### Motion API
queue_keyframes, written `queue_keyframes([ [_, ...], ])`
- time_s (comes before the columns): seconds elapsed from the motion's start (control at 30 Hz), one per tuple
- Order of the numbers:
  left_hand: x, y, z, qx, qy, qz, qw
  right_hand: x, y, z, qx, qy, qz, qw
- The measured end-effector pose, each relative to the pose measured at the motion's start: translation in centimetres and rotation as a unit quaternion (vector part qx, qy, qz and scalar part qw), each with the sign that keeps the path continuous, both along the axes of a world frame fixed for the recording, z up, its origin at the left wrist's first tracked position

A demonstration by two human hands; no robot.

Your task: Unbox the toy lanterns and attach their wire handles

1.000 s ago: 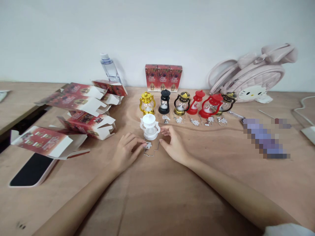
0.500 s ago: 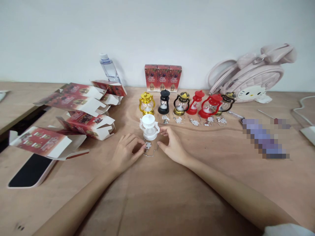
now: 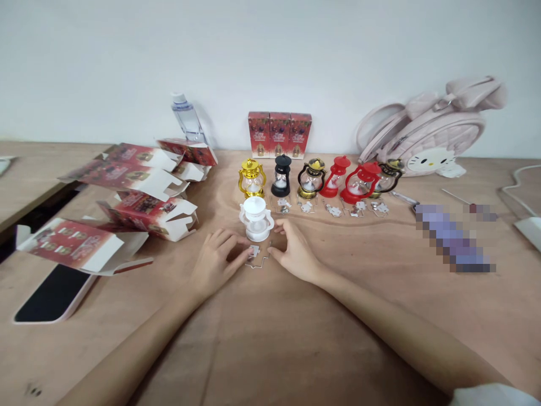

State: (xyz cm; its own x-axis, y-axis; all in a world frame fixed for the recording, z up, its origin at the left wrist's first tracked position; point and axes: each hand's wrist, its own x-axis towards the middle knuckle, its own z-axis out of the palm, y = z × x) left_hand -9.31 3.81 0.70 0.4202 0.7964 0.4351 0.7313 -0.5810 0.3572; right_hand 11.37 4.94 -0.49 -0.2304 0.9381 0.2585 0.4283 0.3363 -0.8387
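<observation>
A small white lantern (image 3: pixel 257 219) stands upright at the middle of the table. Just in front of it lie a bent metal wire (image 3: pixel 258 265) and a small pale tag (image 3: pixel 254 251). My left hand (image 3: pixel 220 260) rests at the left, its thumb and index fingertips at the wire and tag. On the right, my right hand (image 3: pixel 296 252) has thumb and fingers apart, the thumb touching the wire's right end. Behind stand a gold lantern (image 3: pixel 252 179), a black lantern (image 3: pixel 281 177), a bronze lantern (image 3: pixel 311 179) and red lanterns (image 3: pixel 361 183), with small wires and tags before most of them.
Opened red boxes (image 3: pixel 139 211) and a phone (image 3: pixel 53 294) lie left. Three upright red boxes (image 3: pixel 279 135), a bottle (image 3: pixel 189 121) and a pink bag (image 3: pixel 426 141) stand along the wall. A screwdriver (image 3: pixel 465 203) and a blurred purple item (image 3: pixel 456 239) lie right.
The wire has shifted slightly between my hands, and my right thumb has moved a little to the left. The lanterns have not moved.
</observation>
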Motion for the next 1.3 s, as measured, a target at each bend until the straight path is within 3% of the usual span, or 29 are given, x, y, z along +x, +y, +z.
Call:
queue_keyframes([
  [0.33, -0.1, 0.0, -0.4, -0.07, 0.027, 0.016, 0.997, -0.1, 0.0, -0.2, -0.007, 0.013, -0.005, 1.0],
  [0.47, -0.1, -0.1, -0.6, -0.071, 0.035, 0.051, 0.996, -0.1, 0.0, -0.1, -0.004, 0.022, -0.007, 1.0],
  [0.8, 0.0, -0.2, -0.6, -0.066, 0.086, 0.062, 0.992, 0.0, 0.1, 0.0, -0.002, 0.041, -0.008, 0.999],
  [0.97, 0.1, -0.2, -0.6, -0.086, 0.079, 0.07, 0.991, -0.1, 0.0, 0.4, 0.0, 0.101, -0.035, 0.994],
  [1.07, 0.1, -0.2, -0.7, -0.081, 0.061, 0.074, 0.992, 0.1, -0.7, 0.7, 0.059, 0.115, -0.062, 0.99],
  [1.17, 0.0, -0.3, -0.5, -0.061, 0.029, 0.062, 0.996, 0.4, -1.1, 1.7, 0.171, 0.09, -0.069, 0.979],
  [1.3, -0.2, -0.6, 0.1, -0.009, -0.019, 0.02, 1.0, 0.6, 0.6, 5.9, 0.302, 0.032, -0.078, 0.95],
])
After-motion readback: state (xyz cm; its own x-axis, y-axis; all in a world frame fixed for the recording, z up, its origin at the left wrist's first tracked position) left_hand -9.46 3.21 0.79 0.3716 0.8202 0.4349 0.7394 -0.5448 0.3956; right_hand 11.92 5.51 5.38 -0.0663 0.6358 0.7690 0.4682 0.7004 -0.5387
